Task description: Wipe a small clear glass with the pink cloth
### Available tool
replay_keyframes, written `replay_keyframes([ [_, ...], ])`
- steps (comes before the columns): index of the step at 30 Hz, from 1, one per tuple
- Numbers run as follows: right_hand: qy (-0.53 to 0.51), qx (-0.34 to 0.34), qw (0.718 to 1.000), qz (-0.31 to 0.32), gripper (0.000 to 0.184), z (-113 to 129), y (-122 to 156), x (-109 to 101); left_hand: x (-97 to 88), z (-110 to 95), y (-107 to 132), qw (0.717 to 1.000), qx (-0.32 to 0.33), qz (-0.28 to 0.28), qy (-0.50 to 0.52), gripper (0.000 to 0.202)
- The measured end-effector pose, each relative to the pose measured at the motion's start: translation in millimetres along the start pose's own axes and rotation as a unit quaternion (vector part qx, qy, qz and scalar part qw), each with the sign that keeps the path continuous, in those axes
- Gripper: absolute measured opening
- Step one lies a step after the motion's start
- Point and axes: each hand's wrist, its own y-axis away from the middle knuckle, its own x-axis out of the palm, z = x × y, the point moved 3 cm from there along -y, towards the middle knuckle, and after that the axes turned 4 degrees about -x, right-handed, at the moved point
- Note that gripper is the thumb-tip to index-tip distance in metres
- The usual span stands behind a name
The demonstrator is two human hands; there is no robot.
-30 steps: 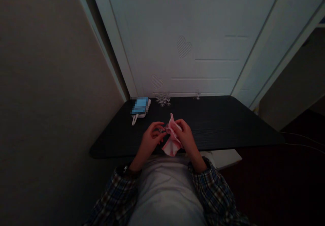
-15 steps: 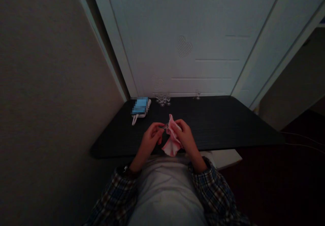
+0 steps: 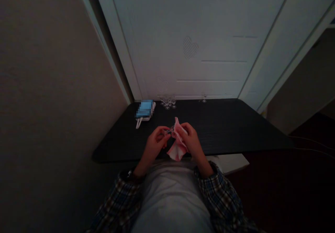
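Both my hands are raised over the near edge of a black table (image 3: pixel 222 128). My left hand (image 3: pixel 155 143) pinches a small clear glass object (image 3: pixel 167 132), probably a tiny stemmed glass. My right hand (image 3: pixel 190 139) is closed on a pink cloth (image 3: pixel 177 148), pressing it against that glass. The cloth's loose end hangs down between my hands. The room is dim, so the glass shows only faintly.
At the table's far edge stands a cluster of several small glasses (image 3: pixel 168 102), with one more glass (image 3: pixel 203 98) further right. A blurred blue-and-white object with a cord (image 3: pixel 144 111) lies at the far left. Behind is a white door (image 3: pixel 188 41); a beige wall (image 3: pixel 52 86) stands left.
My hands stay in nearly the same place. The fingers and the cloth's top end shift slightly around the small glass.
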Motion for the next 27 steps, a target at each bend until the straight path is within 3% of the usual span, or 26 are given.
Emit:
replay_keyframes([
  [21,0.009,-0.002,1.000,0.002,0.023,-2.0,0.0,0.3,-1.1,4.9,-1.7,1.000,-0.008,0.021,0.009,0.036],
  [27,0.016,0.000,1.000,0.006,0.023,-2.4,-0.1,0.3,-1.6,2.6,-1.3,1.000,0.008,-0.002,0.017,0.043],
])
